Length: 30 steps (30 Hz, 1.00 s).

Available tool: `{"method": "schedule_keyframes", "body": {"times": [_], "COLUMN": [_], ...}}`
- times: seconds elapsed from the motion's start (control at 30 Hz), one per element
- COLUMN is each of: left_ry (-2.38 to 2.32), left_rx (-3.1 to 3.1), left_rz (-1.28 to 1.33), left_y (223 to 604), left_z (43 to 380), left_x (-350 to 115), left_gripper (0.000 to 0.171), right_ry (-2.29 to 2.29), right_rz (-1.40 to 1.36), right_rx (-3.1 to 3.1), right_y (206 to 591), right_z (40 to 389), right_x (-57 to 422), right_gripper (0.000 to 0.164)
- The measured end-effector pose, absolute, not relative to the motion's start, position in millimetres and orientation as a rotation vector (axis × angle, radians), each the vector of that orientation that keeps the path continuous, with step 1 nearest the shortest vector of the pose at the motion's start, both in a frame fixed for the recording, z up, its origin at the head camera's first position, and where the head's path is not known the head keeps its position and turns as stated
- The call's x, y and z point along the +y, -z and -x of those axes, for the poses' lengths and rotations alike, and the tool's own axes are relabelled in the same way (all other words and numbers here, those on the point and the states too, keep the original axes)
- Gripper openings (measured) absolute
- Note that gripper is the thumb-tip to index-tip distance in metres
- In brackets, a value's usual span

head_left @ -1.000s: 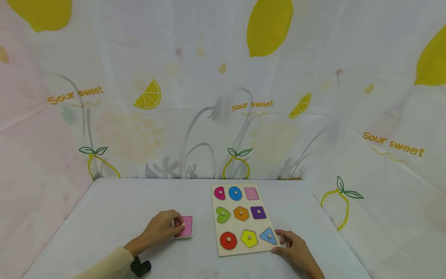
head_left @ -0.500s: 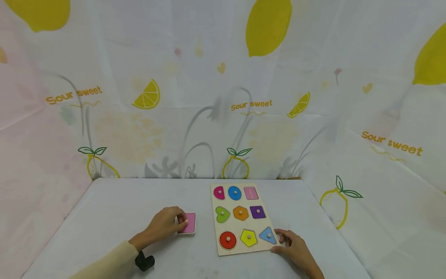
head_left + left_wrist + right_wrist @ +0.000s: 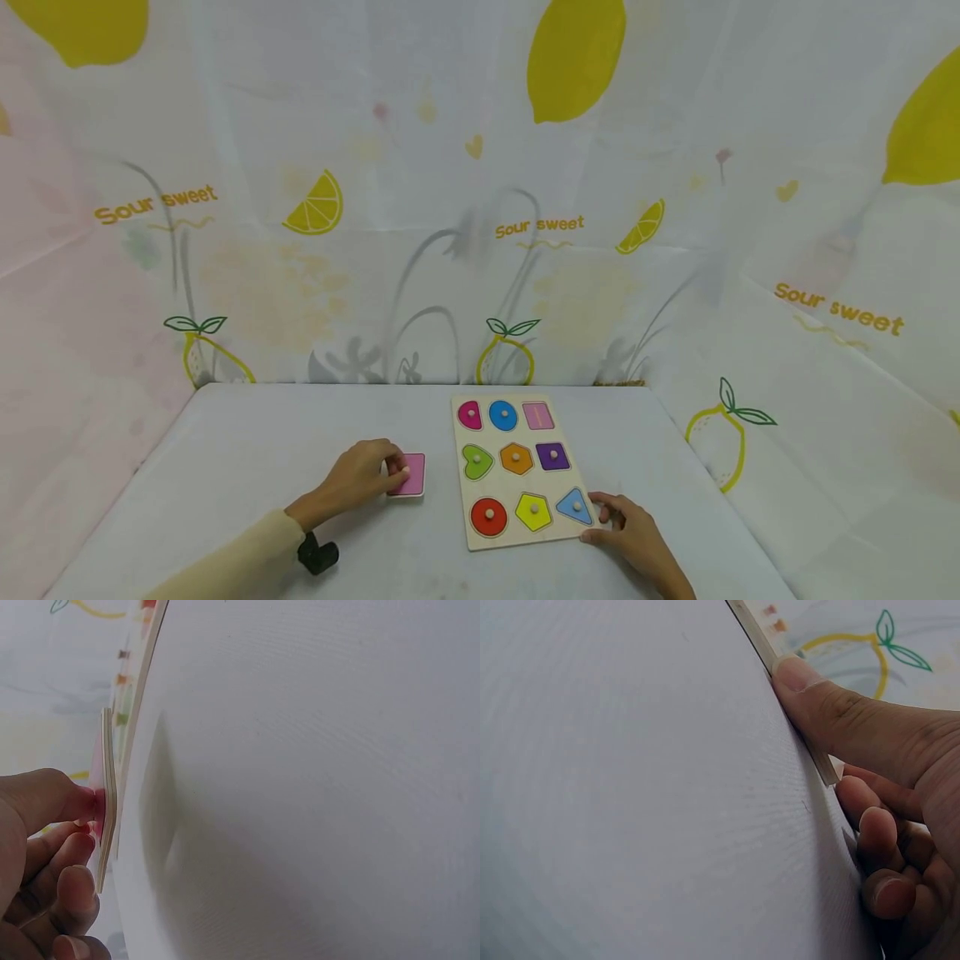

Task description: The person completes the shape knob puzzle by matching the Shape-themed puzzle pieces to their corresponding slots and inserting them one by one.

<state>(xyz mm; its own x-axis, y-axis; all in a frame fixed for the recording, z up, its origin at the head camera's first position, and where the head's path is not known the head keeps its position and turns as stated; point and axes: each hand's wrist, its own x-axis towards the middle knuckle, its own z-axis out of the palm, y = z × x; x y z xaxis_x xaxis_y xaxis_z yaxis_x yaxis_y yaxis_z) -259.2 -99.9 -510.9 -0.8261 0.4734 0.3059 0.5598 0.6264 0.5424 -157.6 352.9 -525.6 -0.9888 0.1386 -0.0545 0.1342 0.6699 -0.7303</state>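
My left hand (image 3: 362,477) pinches a pink square puzzle piece (image 3: 416,475) by its small knob. In the left wrist view the piece (image 3: 107,765) appears edge-on between the fingers and the table, with a gap and a shadow under it. To its right lies a pale wooden puzzle board (image 3: 501,532) with rows of coloured knobbed shapes. Its top right spot is a pink square (image 3: 538,416) with a pale line and no knob. My right hand (image 3: 636,536) grips the board's near right corner, thumb along the front edge, as the right wrist view shows too.
Both lie over a white table (image 3: 300,425), backed by a lemon-printed cloth (image 3: 420,283). A black strap-like object (image 3: 318,555) sits at the left wrist, below the beige sleeve (image 3: 240,554).
My left hand has moved to the right and slightly away from me with the pink square piece, closer to the board. The right hand stays at the board's corner.
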Motion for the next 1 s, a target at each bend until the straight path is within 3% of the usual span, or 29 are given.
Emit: {"method": "schedule_keyframes", "body": {"times": [1.0], "left_ry": [0.966], "left_rx": [-2.706], "left_rz": [0.874], "left_y": [507.1], "left_z": [272.9], "left_x": [-80.9], "left_gripper": [0.012], "right_ry": [-1.232], "right_rz": [0.255], "right_rx": [-2.865], "right_y": [525.0], "right_z": [157.9], "right_x": [350.2], "right_gripper": [0.069]}}
